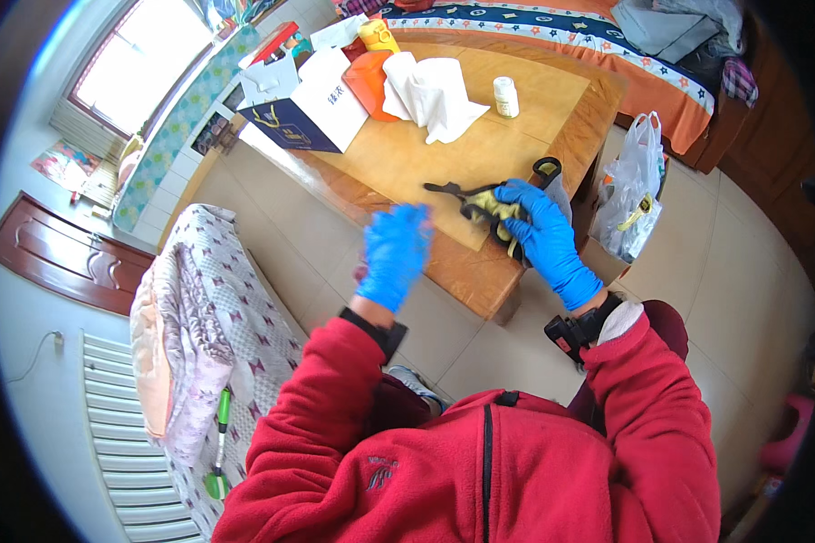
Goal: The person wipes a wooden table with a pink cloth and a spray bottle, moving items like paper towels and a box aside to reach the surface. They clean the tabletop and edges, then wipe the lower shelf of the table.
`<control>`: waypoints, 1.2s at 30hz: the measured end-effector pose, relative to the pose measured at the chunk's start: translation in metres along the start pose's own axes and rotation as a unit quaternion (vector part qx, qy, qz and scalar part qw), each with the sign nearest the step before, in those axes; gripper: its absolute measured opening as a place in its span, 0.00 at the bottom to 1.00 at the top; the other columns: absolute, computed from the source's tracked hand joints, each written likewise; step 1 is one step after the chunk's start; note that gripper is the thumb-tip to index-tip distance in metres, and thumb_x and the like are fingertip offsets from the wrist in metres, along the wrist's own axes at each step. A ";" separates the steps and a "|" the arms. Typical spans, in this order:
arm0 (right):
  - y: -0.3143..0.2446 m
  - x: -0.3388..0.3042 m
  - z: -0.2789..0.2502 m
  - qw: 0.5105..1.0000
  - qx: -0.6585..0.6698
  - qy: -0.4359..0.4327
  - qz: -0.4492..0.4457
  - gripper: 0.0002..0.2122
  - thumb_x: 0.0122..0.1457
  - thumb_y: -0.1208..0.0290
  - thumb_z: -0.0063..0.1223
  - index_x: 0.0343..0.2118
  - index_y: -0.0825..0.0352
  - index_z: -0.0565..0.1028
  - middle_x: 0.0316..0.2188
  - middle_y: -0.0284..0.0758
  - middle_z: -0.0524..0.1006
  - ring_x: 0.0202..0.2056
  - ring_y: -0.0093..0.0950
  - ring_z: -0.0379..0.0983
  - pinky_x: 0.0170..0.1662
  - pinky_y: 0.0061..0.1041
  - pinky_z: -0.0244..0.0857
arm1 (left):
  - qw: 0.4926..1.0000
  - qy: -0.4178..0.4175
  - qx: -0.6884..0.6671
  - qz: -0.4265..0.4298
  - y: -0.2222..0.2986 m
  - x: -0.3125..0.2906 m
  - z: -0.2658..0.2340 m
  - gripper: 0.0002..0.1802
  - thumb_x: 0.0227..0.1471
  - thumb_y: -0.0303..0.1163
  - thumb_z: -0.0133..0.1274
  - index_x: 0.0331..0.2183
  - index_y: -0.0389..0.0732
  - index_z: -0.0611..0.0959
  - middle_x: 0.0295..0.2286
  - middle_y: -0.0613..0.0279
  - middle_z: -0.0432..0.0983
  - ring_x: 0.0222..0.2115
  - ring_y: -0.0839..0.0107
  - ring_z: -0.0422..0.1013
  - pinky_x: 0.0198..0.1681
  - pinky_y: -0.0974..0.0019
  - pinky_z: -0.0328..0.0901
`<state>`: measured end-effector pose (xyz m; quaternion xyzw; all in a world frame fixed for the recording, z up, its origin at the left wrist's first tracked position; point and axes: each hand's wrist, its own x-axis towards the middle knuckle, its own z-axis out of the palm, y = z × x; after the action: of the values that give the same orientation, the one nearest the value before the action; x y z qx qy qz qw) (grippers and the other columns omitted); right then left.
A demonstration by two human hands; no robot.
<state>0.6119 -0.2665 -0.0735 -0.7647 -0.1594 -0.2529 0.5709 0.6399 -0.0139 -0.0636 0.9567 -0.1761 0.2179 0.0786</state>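
Both of my hands wear blue gloves. At the table's near edge, my right hand (550,242) is closed on a black-and-yellow strappy item (491,206); its exact kind is not clear. Dark loops of it stick out beyond my fingers, one toward the table's right edge, and one thin end points left. My left hand (395,255) hovers over the near left edge of the table, apart from that item. Motion smears its fingers, so whether they hold anything cannot be made out.
On the wooden table (444,268) stand a white-and-navy box (326,107), an orange container (369,83), crumpled white paper (432,95) and a white bottle (506,97). A plastic bag (627,195) sits right of the table. A covered piece of furniture (235,299) stands left.
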 end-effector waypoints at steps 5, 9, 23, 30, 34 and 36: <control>-0.004 0.017 -0.005 0.926 0.305 0.095 0.200 0.17 0.63 0.79 0.54 0.55 0.70 0.73 0.47 0.32 0.77 0.49 0.22 0.72 0.54 0.20 0.67 | 0.956 -0.052 0.059 0.281 0.075 -0.044 -0.024 0.16 0.57 0.39 0.51 0.48 0.57 0.80 0.42 0.70 0.75 0.36 0.64 0.71 0.33 0.58 0.63; -0.007 0.019 -0.016 0.895 0.373 0.085 0.230 0.19 0.63 0.76 0.55 0.57 0.68 0.73 0.43 0.31 0.77 0.39 0.19 0.75 0.44 0.16 0.70 | 0.992 -0.125 0.008 0.032 0.033 0.010 -0.038 0.15 0.60 0.42 0.51 0.46 0.53 0.84 0.46 0.63 0.77 0.38 0.52 0.72 0.40 0.53 0.67; -0.037 -0.014 0.009 0.894 -0.248 -0.356 -0.113 0.20 0.58 0.64 0.57 0.55 0.48 0.74 0.66 0.33 0.63 0.67 0.40 0.54 0.66 0.57 0.41 | 0.808 0.116 -0.511 -0.268 -0.028 -0.074 -0.032 0.13 0.59 0.35 0.56 0.45 0.44 0.84 0.45 0.65 0.79 0.41 0.71 0.72 0.47 0.65 0.67; -0.034 0.026 0.046 0.860 -0.225 -0.444 -0.112 0.21 0.59 0.69 0.57 0.57 0.50 0.73 0.66 0.39 0.62 0.68 0.43 0.54 0.67 0.55 0.39 | 0.590 0.205 -0.688 -0.370 -0.051 -0.091 0.008 0.16 0.61 0.37 0.56 0.46 0.38 0.83 0.43 0.65 0.79 0.42 0.77 0.73 0.51 0.70 0.66; -0.021 0.083 0.110 0.823 -0.257 -0.495 -0.106 0.25 0.59 0.71 0.58 0.61 0.52 0.70 0.67 0.41 0.59 0.68 0.44 0.52 0.69 0.49 0.42 | 0.548 0.213 -0.708 -0.392 -0.051 -0.073 -0.007 0.19 0.60 0.38 0.57 0.48 0.36 0.82 0.43 0.64 0.78 0.43 0.75 0.73 0.51 0.70 0.66; -0.005 0.114 0.150 0.837 -0.215 -0.491 -0.110 0.23 0.61 0.70 0.57 0.60 0.58 0.70 0.66 0.45 0.61 0.66 0.46 0.56 0.67 0.33 0.52 | 0.525 0.240 -0.731 -0.364 -0.053 -0.068 -0.017 0.20 0.60 0.38 0.57 0.50 0.37 0.81 0.43 0.63 0.78 0.41 0.75 0.72 0.49 0.71 0.67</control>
<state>0.7333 -0.1271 -0.0373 -0.8694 -0.4432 0.0668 0.2080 0.5957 0.0595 -0.0823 0.4570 0.1158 0.1864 0.8620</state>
